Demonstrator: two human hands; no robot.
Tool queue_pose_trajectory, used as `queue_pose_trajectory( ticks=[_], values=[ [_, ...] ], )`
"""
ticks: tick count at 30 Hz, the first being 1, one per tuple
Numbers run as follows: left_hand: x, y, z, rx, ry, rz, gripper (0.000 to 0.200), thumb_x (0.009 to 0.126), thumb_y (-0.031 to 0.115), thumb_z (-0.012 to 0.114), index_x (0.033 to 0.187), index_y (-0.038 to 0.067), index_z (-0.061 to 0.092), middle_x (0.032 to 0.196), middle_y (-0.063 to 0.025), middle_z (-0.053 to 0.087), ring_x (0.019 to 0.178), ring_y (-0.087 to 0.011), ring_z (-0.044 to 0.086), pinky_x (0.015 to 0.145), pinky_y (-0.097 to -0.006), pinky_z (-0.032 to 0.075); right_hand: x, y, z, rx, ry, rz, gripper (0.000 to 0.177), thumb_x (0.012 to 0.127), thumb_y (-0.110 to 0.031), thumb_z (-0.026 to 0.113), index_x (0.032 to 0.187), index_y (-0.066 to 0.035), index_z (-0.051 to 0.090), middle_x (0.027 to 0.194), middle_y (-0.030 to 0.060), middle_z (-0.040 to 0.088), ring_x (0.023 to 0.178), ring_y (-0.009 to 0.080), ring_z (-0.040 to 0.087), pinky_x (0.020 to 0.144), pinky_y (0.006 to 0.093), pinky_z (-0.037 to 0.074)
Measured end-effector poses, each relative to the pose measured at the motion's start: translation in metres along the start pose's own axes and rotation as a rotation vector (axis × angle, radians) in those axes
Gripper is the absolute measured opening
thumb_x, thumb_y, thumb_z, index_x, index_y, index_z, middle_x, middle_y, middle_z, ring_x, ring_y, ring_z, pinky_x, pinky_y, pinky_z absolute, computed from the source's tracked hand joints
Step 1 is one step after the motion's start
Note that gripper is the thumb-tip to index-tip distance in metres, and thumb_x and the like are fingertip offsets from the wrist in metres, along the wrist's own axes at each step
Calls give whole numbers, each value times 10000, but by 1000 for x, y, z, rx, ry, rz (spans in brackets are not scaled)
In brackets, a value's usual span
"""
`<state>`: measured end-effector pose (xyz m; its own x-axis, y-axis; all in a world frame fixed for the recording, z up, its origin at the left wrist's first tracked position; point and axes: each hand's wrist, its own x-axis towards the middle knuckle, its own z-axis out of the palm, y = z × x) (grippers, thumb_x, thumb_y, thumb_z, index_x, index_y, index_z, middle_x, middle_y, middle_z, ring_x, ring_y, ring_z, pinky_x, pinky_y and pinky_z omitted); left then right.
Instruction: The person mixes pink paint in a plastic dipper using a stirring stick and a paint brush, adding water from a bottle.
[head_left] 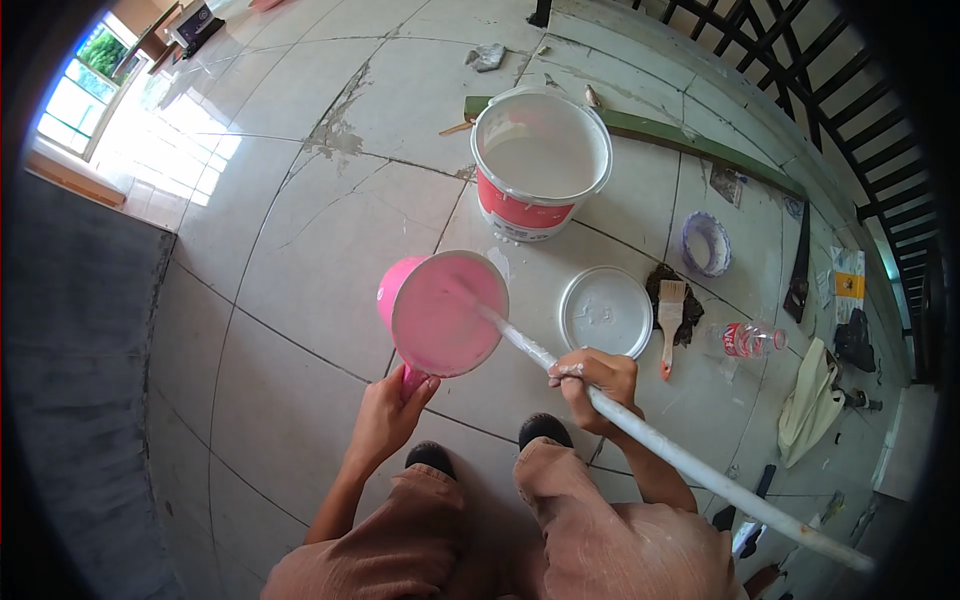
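Note:
My left hand point(388, 418) is wrapped round the handle of a pink plastic dipper point(440, 325), whose mouth faces up toward me. In my right hand point(597, 388) is a long white pole point(700, 468), gripped partway along its length, with white smears on the fingers. The pole's far end goes into the dipper, and its near end slants away to the lower right. Just beyond the dipper stands a white bucket point(526, 212) with a red band, holding white paint. Near my right hand lies a round white lid point(605, 312).
Right of the lid are a paintbrush point(670, 322) on a dark rag, a purple-rimmed bowl point(707, 244) and a plastic bottle point(752, 340). A green plank point(690, 142) lies behind the bucket. A cream cloth bag point(812, 405) sits at the right, below a black railing point(880, 145).

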<state>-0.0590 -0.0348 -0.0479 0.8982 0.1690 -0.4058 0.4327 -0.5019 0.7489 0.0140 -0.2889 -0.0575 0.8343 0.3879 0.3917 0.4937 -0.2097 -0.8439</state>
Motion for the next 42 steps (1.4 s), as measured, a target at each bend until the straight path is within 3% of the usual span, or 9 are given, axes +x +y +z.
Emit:
queue_pose_trajectory(
  ticks=[7, 10, 14, 18, 24, 29, 33, 36, 42],
  values=[
    [2, -6, 2, 24, -1, 7, 328, 893, 293, 590, 909, -35, 579, 562, -151, 493, 478, -220, 414, 510, -366, 373, -9, -22, 4, 397, -87, 418, 146, 804, 2, 464, 748, 49, 591, 691, 125, 637, 586, 139, 642, 511, 265, 527],
    [0, -5, 3, 5, -1, 1, 332, 893, 295, 591, 907, -36, 579, 563, -153, 495, 477, -221, 419, 510, -368, 374, -6, -15, 10, 660, 54, 555, 155, 812, 14, 409, 746, 73, 537, 733, 154, 608, 595, 206, 651, 495, 293, 575],
    [0, -2, -2, 5, 13, -4, 337, 893, 299, 592, 903, -37, 577, 560, -150, 496, 480, -213, 418, 507, -362, 373, -11, -4, 7, 659, 83, 564, 164, 824, -4, 449, 782, 65, 592, 748, 116, 617, 607, 170, 644, 529, 262, 562],
    [1, -6, 0, 30, -9, 2, 337, 894, 300, 591, 907, -36, 577, 565, -156, 506, 479, -215, 432, 509, -364, 378, -3, -7, -5, 383, 49, 480, 160, 800, 11, 463, 748, 57, 606, 690, 114, 637, 594, 143, 642, 531, 251, 545],
    [0, -2, 1, 45, 10, 32, 334, 893, 300, 591, 904, -34, 578, 583, -179, 524, 490, -283, 476, 522, -385, 389, 0, -1, -2, 92, 13, 82, 144, 769, 34, 458, 736, 64, 595, 692, 140, 636, 573, 168, 645, 560, 271, 550],
    [1, 1, -2, 74, 12, 15, 336, 889, 296, 596, 891, -38, 570, 583, -181, 521, 494, -296, 475, 520, -391, 386, -6, -14, 0, 191, -102, 285, 156, 778, 15, 437, 723, 80, 568, 696, 144, 634, 567, 165, 644, 525, 261, 548],
    [1, -4, 4, 59, -25, 0, 342, 889, 299, 597, 882, -42, 567, 582, -181, 517, 493, -286, 469, 517, -387, 383, -7, -16, 6, 603, -21, 558, 149, 812, -14, 446, 792, 56, 576, 734, 117, 617, 587, 151, 642, 519, 246, 531],
    [-1, -2, 3, 32, -5, 25, 348, 891, 303, 595, 866, -42, 563, 575, -176, 510, 487, -273, 458, 513, -383, 378, -6, -10, 10, 701, 108, 578, 141, 791, 8, 409, 739, 58, 531, 732, 136, 597, 571, 200, 649, 493, 279, 565],
    [2, -9, 1, 54, -34, -12, 358, 891, 310, 595, 848, -43, 553, 567, -173, 495, 484, -257, 436, 509, -381, 373, -2, -8, -3, 400, 1, 488, 165, 793, 3, 456, 731, 59, 599, 673, 115, 622, 556, 146, 625, 507, 254, 534]
  ],
)
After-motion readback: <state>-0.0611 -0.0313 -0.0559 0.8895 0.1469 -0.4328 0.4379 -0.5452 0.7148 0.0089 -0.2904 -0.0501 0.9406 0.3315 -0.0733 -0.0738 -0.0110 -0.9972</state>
